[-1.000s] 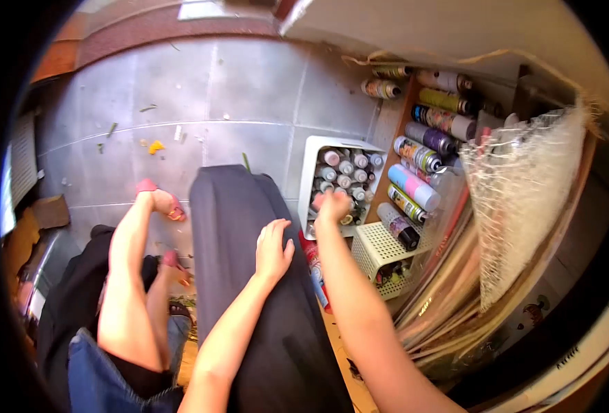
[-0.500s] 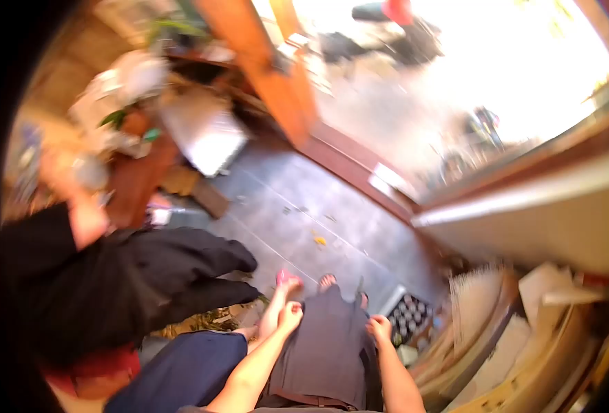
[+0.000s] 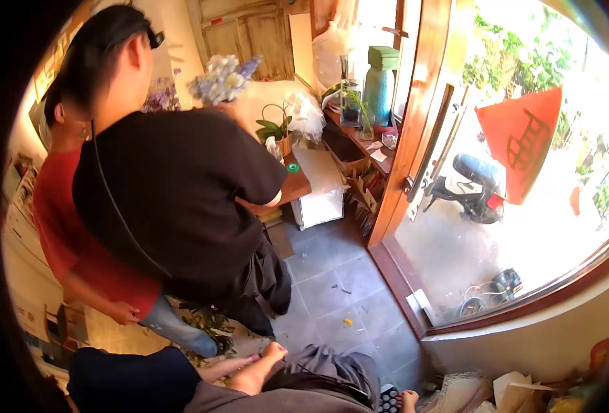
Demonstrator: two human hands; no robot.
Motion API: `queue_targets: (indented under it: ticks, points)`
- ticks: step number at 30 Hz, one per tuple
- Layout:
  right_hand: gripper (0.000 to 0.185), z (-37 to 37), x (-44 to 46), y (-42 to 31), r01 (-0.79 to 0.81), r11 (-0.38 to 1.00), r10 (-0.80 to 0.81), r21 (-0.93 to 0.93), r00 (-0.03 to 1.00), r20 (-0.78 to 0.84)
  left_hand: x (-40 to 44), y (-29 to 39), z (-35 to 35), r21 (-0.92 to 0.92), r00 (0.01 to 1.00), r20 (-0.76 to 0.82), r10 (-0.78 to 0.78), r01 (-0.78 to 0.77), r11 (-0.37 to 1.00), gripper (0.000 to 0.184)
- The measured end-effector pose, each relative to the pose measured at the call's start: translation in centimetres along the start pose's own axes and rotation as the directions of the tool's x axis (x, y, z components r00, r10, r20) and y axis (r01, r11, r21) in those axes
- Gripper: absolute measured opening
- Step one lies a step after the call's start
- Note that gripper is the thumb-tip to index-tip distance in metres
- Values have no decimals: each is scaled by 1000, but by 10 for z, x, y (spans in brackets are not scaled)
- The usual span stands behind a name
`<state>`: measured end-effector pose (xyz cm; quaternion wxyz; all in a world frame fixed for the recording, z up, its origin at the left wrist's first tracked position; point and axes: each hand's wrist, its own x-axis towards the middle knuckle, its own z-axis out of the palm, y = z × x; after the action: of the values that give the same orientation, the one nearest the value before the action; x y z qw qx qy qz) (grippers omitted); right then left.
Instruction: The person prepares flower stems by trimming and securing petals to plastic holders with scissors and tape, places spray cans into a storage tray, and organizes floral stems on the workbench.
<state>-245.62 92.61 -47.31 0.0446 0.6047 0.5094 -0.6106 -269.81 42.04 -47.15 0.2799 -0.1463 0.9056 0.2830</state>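
Observation:
My left hand (image 3: 272, 352) hangs low at the bottom centre, fingers curled in loosely, beside my dark trousers (image 3: 339, 368). No object shows in it. At the bottom edge is my right hand (image 3: 408, 398), partly cut off, with bent fingers and nothing visible in them. Close beside it lies a black tray with round cells (image 3: 388, 398). A person in a navy top (image 3: 135, 382) is just left of my left arm. Ahead, a person in a black T-shirt (image 3: 173, 186) has a bunch of pale blue and white flowers (image 3: 223, 81) at a raised hand.
Behind the black T-shirt stands someone in a red shirt (image 3: 56, 193). A wooden table (image 3: 294, 186), white box (image 3: 320, 206) and potted plant (image 3: 284, 141) are ahead. An open wooden door (image 3: 421, 138) leads outside to a scooter (image 3: 473, 182). Cardboard (image 3: 514, 392) lies right; scraps dot the tiled floor (image 3: 328, 289).
The view has tilted up and swung left, bringing the people, flowers and doorway into fuller view. My hands now sit lower in the picture, both still curled.

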Motion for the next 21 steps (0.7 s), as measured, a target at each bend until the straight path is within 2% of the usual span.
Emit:
queue_targets:
  ticks: [1,2,3,4,5,6,7,8,10,11,12,14,16,17,20,21]
  points:
    - [11,14,-5,-2,9,1000,-8,20,998,-65,1,7,-7,-86,1000,25,3,-1,996,20]
    - [9,25,-14,-4,50,998,-50,36,999,6,6,20,-20,-171,999,40,10,-3,985,21]
    - [8,41,36,37,43,996,-44,82,999,12,3,38,-37,-252,998,41,54,-42,967,20]
    - [7,48,69,70,47,997,-57,59,983,177,10,42,-39,-362,997,16,76,-65,930,18]
    - [6,66,20,22,-77,997,82,-27,962,259,15,44,-43,-454,996,-9,92,-86,887,16]
    - [11,94,12,18,27,912,25,-408,992,121,16,42,-51,-535,994,-31,101,-102,838,14]
    - [17,112,8,11,221,795,-117,-565,970,214,12,39,-57,-594,985,-46,164,-159,789,11]
    - [24,132,4,4,401,622,-234,-673,915,329,-6,47,-73,-633,983,-54,174,-168,756,10]
    - [30,170,52,2,500,503,-216,-706,863,457,4,1,-56,-613,977,-103,187,-210,761,9]
    - [31,190,43,-24,567,452,-239,-689,821,518,-8,-13,-58,-582,984,-130,125,-178,794,7]
    - [30,208,41,-47,556,441,-211,-704,827,521,-21,-26,-59,-619,995,-97,11,-69,782,8]
    - [28,252,37,-101,571,361,-138,-737,815,563,-56,-56,-54,-543,968,-113,-223,128,830,11]
    - [17,282,23,-156,542,600,-36,-588,753,657,-110,-62,-64,-632,893,13,-449,355,689,14]
    - [17,301,28,-178,579,539,-10,-612,731,683,-127,-75,-55,-515,866,-51,-497,403,756,13]
    - [17,341,40,-229,570,495,48,-656,736,675,-164,-105,6,-718,739,-250,-625,292,632,15]
    - [15,356,45,-239,591,449,55,-670,730,681,-165,-118,31,-820,702,-250,-667,213,531,16]
